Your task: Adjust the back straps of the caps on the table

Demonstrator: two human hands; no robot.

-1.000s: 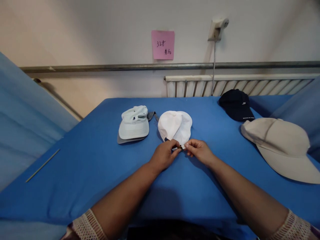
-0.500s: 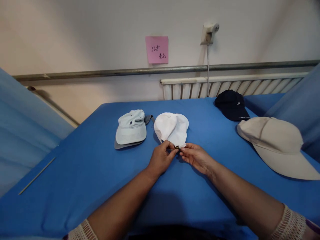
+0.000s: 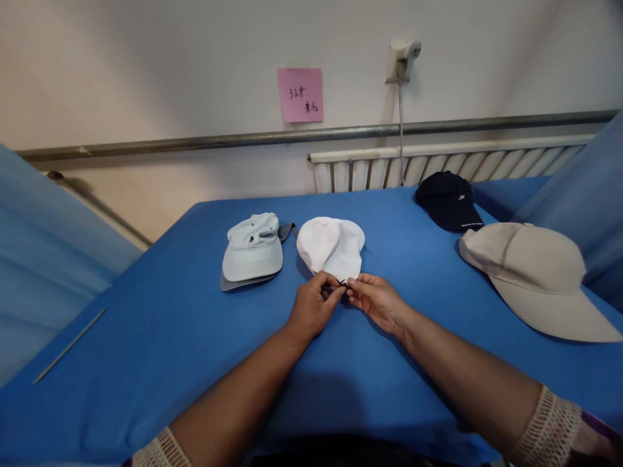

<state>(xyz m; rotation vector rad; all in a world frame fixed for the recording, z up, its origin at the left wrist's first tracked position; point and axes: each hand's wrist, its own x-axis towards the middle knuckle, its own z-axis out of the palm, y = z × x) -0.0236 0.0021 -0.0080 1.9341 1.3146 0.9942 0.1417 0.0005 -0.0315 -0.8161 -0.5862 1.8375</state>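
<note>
A white cap [image 3: 331,245] lies folded in the middle of the blue cloth-covered table [image 3: 160,337]. My left hand [image 3: 311,306] and my right hand [image 3: 376,299] meet at its near edge. Both pinch a small dark strap or buckle at the cap's back. The fingers of both hands are closed round that strap, and the piece itself is mostly hidden between the fingertips.
A pale blue-grey cap [image 3: 253,251] lies left of the white one. A dark navy cap [image 3: 448,200] and a large beige cap [image 3: 530,272] lie at the right. A thin stick [image 3: 68,345] rests near the left edge. A radiator [image 3: 438,165] and a pink note [image 3: 300,95] are on the wall behind.
My hands have drawn closer together at the white cap's near edge. The view has shifted slightly right and down. The caps have stayed in place.
</note>
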